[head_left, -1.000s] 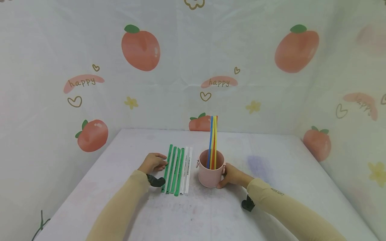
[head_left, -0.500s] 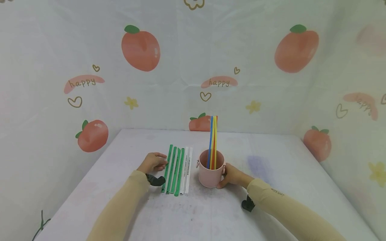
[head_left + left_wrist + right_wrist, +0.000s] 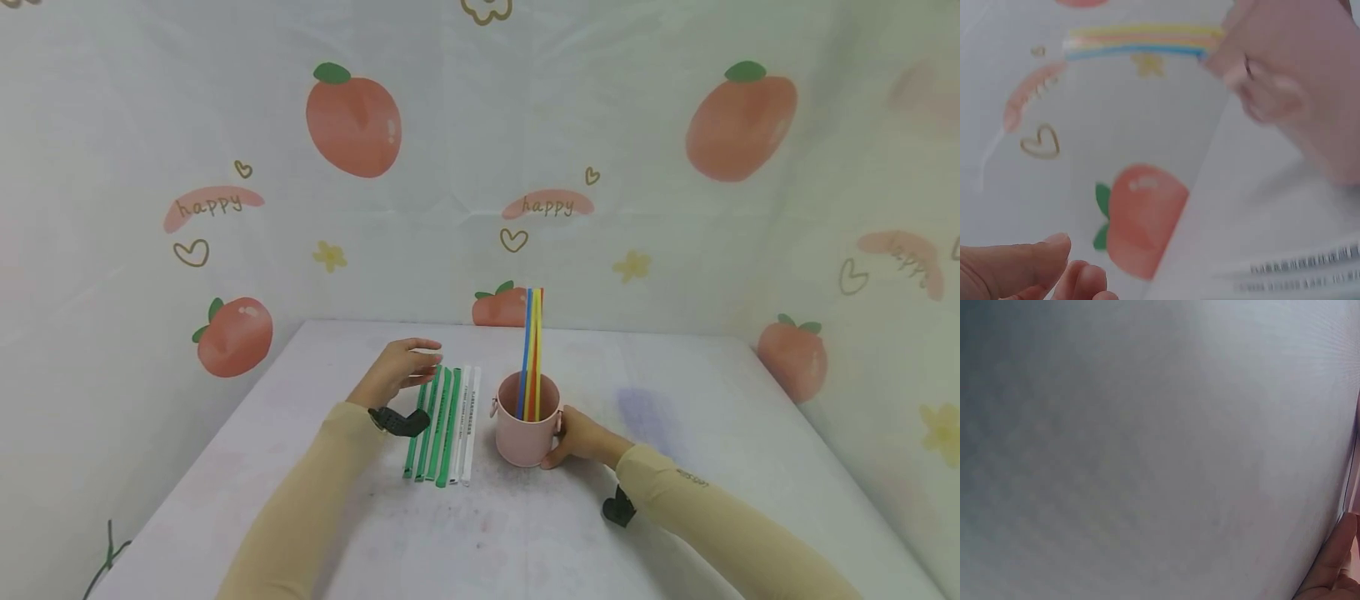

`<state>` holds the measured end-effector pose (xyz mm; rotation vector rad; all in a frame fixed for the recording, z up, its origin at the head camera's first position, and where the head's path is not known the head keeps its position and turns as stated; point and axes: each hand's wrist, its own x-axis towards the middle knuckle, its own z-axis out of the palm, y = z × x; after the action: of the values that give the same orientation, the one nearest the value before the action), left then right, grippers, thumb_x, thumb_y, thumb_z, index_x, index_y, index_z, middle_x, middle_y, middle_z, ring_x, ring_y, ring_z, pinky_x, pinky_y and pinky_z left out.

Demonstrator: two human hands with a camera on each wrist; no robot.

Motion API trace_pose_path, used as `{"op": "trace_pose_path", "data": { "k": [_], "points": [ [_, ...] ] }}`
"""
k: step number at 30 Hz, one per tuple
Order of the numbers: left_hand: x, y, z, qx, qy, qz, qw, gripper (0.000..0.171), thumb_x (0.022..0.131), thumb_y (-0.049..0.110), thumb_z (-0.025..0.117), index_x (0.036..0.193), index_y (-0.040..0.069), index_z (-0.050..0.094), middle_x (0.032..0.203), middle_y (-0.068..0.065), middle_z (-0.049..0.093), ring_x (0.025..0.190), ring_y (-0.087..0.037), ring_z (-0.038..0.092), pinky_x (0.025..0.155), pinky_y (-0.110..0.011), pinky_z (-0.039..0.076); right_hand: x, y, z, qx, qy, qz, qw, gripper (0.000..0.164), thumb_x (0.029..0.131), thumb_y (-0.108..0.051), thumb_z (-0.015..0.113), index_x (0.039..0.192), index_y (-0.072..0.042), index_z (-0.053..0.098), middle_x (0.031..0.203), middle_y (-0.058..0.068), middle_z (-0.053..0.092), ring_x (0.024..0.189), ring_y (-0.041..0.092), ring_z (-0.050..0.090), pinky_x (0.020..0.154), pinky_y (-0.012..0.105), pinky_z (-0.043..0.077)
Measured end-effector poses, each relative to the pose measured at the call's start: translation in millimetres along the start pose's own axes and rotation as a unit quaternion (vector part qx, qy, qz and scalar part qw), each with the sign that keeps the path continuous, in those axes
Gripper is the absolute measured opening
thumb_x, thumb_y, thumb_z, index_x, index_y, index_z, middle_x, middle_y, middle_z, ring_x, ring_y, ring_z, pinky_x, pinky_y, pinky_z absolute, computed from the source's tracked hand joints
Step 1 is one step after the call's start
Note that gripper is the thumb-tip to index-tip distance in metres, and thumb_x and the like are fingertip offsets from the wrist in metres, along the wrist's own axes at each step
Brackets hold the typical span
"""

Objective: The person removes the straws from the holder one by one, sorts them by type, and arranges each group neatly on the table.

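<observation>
Starting with the head view, the two hands are well apart over a pale table (image 3: 480, 558). The left hand (image 3: 397, 367) is at the far ends of four green strips (image 3: 444, 429), its fingers loosely extended and grasping nothing; whether it touches the strips cannot be determined. Two white strips (image 3: 468, 425) bearing printed characters lie alongside, to the right of the green ones, all in one row. Right of the row, a pink bucket (image 3: 525, 442) stands upright on the table, holding a bundle of blue, yellow and red sticks (image 3: 535, 350) that rise well above its rim. The right hand (image 3: 583, 437) grips the bucket at its right side, thumb low on the wall. Both sleeves (image 3: 292, 517) are tan. A white backdrop (image 3: 450, 125) printed with red fruit stands behind. In the left wrist view, the thumb (image 3: 1041, 256) and fingertips appear at the lower left with nothing clasped; the bucket, its ring handle (image 3: 1272, 100) and the sticks show toward the top, somewhat blurred. In the right wrist view, a pale, blurred surface covers most of the field; fingers (image 3: 1335, 550) appear at the lower right edge, against something pink.
</observation>
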<state>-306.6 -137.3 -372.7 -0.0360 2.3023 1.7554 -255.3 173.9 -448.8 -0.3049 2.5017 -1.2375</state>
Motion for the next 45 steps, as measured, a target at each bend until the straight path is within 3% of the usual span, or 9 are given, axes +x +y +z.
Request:
{"op": "trace_pose_path", "data": {
  "k": [5,9,20,24,33,45],
  "points": [
    [-4.3,25.2,20.7,-0.008,-0.025,0.031,0.9992,0.041,0.094,0.017,0.064,0.132,0.007,0.055,0.127,-0.017,0.057,0.109,-0.030,0.061,0.095,-0.036,0.053,-0.4,-0.3,-0.2,0.008,-0.001,0.011,1.000,0.077,0.061,-0.003,0.091,0.126,0.006,0.050,0.136,0.021,0.054,0.131,0.038,0.045,0.113,0.054,0.032],
    [-4.9,35.7,38.0,-0.009,-0.043,0.045,0.9980,0.042,0.094,0.017,0.064,0.133,0.005,0.054,0.128,-0.016,0.059,0.111,-0.032,0.062,0.095,-0.038,0.053,0.3,1.2,-0.6,0.005,0.001,0.020,1.000,0.076,0.062,-0.004,0.091,0.125,0.005,0.050,0.135,0.021,0.055,0.131,0.036,0.046,0.112,0.054,0.033],
    [1.5,41.9,79.0,-0.038,-0.048,0.103,0.9928,0.033,0.093,0.009,0.064,0.124,0.001,0.059,0.122,-0.020,0.063,0.110,-0.031,0.063,0.096,-0.040,0.053,3.5,3.3,-0.6,0.001,0.000,0.034,0.999,0.080,0.063,-0.008,0.091,0.129,0.004,0.048,0.135,0.020,0.055,0.130,0.036,0.047,0.112,0.054,0.034],
    [3.9,40.3,90.8,-0.040,-0.046,0.106,0.9925,0.030,0.093,0.009,0.065,0.121,0.000,0.062,0.120,-0.017,0.064,0.107,-0.029,0.064,0.096,-0.040,0.053,3.4,1.7,-0.2,0.003,-0.002,0.038,0.999,0.082,0.064,-0.010,0.091,0.131,0.004,0.048,0.135,0.019,0.055,0.128,0.035,0.048,0.111,0.054,0.034],
    [9.5,38.8,106.6,-0.051,-0.055,0.097,0.9924,0.029,0.091,0.007,0.067,0.118,-0.002,0.064,0.116,-0.018,0.065,0.105,-0.028,0.066,0.094,-0.038,0.054,2.9,2.7,-1.7,0.013,-0.013,0.004,1.000,0.083,0.064,-0.007,0.090,0.134,0.003,0.048,0.138,0.017,0.054,0.132,0.036,0.045,0.113,0.054,0.032],
    [6.1,37.1,116.4,-0.058,-0.031,0.114,0.9914,0.028,0.090,0.005,0.067,0.117,-0.003,0.065,0.110,-0.019,0.068,0.099,-0.024,0.068,0.088,-0.033,0.057,-0.8,-1.0,0.4,0.007,0.003,0.012,1.000,0.081,0.060,-0.002,0.091,0.130,0.003,0.049,0.133,0.017,0.057,0.128,0.033,0.049,0.112,0.052,0.035]
  ]
}}
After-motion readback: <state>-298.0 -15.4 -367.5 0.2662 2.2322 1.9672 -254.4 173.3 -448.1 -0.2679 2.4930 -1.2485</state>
